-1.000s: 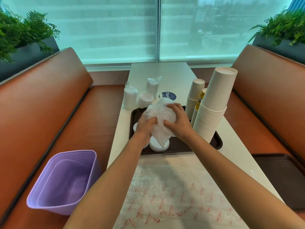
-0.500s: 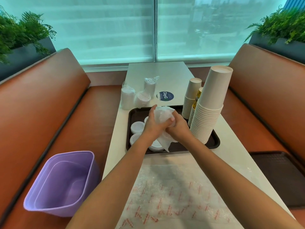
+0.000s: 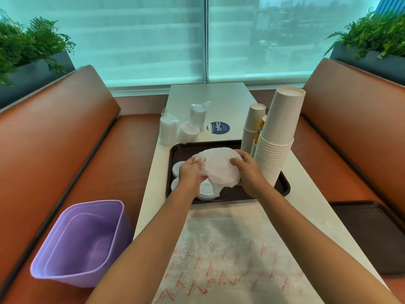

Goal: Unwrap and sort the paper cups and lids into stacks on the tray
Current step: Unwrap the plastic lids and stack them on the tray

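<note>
Currently both hands are working one crumpled plastic wrapper above the dark tray. The left hand is pinching the wrapper's near-left edge; the right hand is curling its fingers over the right side, so each is holding plastic, nothing else visible in the grasp. Whether lids remain inside the wrapper cannot be told.

Just below and left of the grip, loose white lids are lying on the tray in low piles, partly hidden by the left hand. Right of the grip, a tall stack of paper cups and a shorter stack are standing at the tray's right edge.

Beyond the grip, three wrapped bundles are sitting on the white table, still sealed.

Judgement: roughly midway. Cups look stacked; this wrapper wants discarding, probably into the purple bin down-left of the grip, and three bundles are left to open.
</note>
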Demonstrator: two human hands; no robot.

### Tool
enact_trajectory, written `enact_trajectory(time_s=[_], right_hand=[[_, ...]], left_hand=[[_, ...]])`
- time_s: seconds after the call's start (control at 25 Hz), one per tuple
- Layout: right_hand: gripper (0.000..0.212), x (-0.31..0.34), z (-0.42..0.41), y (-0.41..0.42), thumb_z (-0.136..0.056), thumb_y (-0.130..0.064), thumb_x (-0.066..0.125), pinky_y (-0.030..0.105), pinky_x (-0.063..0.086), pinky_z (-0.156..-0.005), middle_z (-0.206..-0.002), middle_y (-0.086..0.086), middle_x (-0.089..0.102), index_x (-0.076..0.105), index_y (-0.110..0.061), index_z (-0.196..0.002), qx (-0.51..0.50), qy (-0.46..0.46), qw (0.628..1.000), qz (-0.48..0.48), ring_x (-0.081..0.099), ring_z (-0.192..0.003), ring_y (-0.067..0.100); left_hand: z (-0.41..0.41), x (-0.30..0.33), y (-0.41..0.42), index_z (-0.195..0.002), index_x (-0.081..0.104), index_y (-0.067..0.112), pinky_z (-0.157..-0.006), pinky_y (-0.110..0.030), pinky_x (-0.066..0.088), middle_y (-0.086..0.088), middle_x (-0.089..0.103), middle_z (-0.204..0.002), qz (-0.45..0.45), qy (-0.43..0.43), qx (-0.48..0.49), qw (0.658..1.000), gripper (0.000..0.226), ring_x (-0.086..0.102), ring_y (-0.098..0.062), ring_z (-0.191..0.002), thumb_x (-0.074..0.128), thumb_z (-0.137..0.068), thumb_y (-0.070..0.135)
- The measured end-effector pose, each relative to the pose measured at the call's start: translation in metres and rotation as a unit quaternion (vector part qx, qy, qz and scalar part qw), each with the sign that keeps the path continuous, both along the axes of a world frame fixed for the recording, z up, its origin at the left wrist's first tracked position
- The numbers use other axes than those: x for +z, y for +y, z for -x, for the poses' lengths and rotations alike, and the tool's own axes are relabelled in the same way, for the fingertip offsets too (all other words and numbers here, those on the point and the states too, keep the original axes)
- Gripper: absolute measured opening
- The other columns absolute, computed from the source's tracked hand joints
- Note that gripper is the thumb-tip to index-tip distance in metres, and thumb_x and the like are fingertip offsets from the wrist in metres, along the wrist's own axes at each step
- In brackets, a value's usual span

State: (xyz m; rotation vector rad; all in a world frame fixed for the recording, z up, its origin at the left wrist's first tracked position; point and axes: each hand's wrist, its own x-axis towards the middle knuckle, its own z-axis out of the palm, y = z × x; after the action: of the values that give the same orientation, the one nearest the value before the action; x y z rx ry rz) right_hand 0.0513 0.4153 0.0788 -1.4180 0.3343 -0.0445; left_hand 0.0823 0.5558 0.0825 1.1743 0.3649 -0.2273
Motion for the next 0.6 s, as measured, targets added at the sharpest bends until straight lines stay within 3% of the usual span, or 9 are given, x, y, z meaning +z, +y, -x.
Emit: enact_trajectory(time_s=[0.12, 0.2, 0.32, 0.4, 0.44, 0.52, 0.56, 0.6], right_hand=[[0.03, -0.001, 0.0, 0.001, -0.093, -0.01, 0.051, 0.043, 0.054, -0.072, -0.119, 0.01, 0.053, 0.046, -0.019, -0.121, -0.055, -0.03, 0.997, -0.048, 0.058, -0.099, 0.026], [0.03, -0.004, -0.003, 0.004, -0.093, -0.009, 0.049, 0.044, 0.053, -0.074, -0.122, 0.014, 0.054, 0.046, -0.015, -0.122, -0.094, -0.032, 0.989, -0.109, 0.057, -0.104, 0.031], [0.035, -0.001, -0.006, 0.008, -0.094, -0.011, 0.047, 0.039, 0.052, -0.065, -0.126, 0.018, 0.055, 0.046, -0.011, -0.129, -0.136, -0.021, 0.974, -0.18, 0.057, -0.103, 0.032], [0.034, 0.002, -0.007, 0.011, -0.095, -0.01, 0.046, 0.037, 0.052, -0.064, -0.124, 0.016, 0.055, 0.046, -0.01, -0.129, -0.156, -0.03, 0.968, -0.196, 0.057, -0.104, 0.031], [0.031, 0.004, -0.006, 0.012, -0.096, -0.009, 0.045, 0.037, 0.053, -0.064, -0.121, 0.015, 0.055, 0.046, -0.011, -0.126, -0.167, -0.035, 0.964, -0.205, 0.056, -0.103, 0.03], [0.026, 0.006, -0.005, 0.012, -0.096, -0.009, 0.046, 0.042, 0.054, -0.071, -0.119, 0.012, 0.054, 0.045, -0.016, -0.121, -0.182, -0.049, 0.962, -0.197, 0.056, -0.103, 0.028], [0.025, 0.005, -0.005, 0.011, -0.095, -0.01, 0.048, 0.046, 0.054, -0.079, -0.12, 0.012, 0.054, 0.044, -0.017, -0.119, -0.172, -0.054, 0.967, -0.178, 0.056, -0.105, 0.028], [0.028, 0.005, -0.005, 0.011, -0.094, -0.01, 0.05, 0.048, 0.053, -0.084, -0.121, 0.011, 0.054, 0.043, -0.017, -0.12, -0.149, -0.052, 0.974, -0.162, 0.056, -0.107, 0.029]], left_hand=[[0.008, 0.006, -0.004, -0.127, 0.052, 0.001, -0.067, -0.028, 0.056, -0.017, 0.059, -0.118, 0.019, -0.032, -0.015, 0.999, 0.034, 0.061, -0.02, -0.082, 0.042, -0.096, -0.005], [0.011, -0.002, -0.005, -0.131, 0.05, 0.018, -0.079, -0.031, 0.056, -0.008, 0.06, -0.117, -0.105, -0.137, -0.022, 0.985, 0.047, 0.061, -0.016, -0.088, 0.043, -0.093, -0.008], [0.016, -0.016, -0.001, -0.127, 0.043, 0.04, -0.093, -0.029, 0.05, 0.0, 0.054, -0.126, -0.319, -0.337, -0.063, 0.884, 0.066, 0.058, -0.014, -0.108, 0.045, -0.087, -0.013], [0.013, -0.024, -0.001, -0.119, 0.049, 0.039, -0.1, -0.032, 0.045, -0.005, 0.053, -0.13, -0.354, -0.372, -0.058, 0.856, 0.064, 0.052, -0.018, -0.118, 0.046, -0.085, -0.015], [0.014, -0.018, -0.002, -0.111, 0.055, 0.039, -0.098, -0.037, 0.048, -0.006, 0.054, -0.128, -0.309, -0.332, -0.053, 0.89, 0.055, 0.054, -0.021, -0.116, 0.047, -0.087, -0.01], [0.016, -0.004, -0.007, -0.102, 0.061, 0.032, -0.079, -0.042, 0.057, -0.011, 0.056, -0.123, -0.18, -0.177, -0.065, 0.966, 0.027, 0.059, -0.027, -0.108, 0.047, -0.095, 0.009], [0.018, 0.001, -0.009, -0.105, 0.058, 0.027, -0.07, -0.038, 0.059, -0.011, 0.056, -0.121, -0.136, -0.112, -0.09, 0.98, 0.015, 0.06, -0.028, -0.105, 0.05, -0.096, 0.019], [0.02, 0.005, -0.009, -0.11, 0.054, 0.024, -0.064, -0.034, 0.059, -0.01, 0.055, -0.12, -0.144, -0.102, -0.116, 0.977, 0.016, 0.059, -0.028, -0.104, 0.055, -0.094, 0.025]])
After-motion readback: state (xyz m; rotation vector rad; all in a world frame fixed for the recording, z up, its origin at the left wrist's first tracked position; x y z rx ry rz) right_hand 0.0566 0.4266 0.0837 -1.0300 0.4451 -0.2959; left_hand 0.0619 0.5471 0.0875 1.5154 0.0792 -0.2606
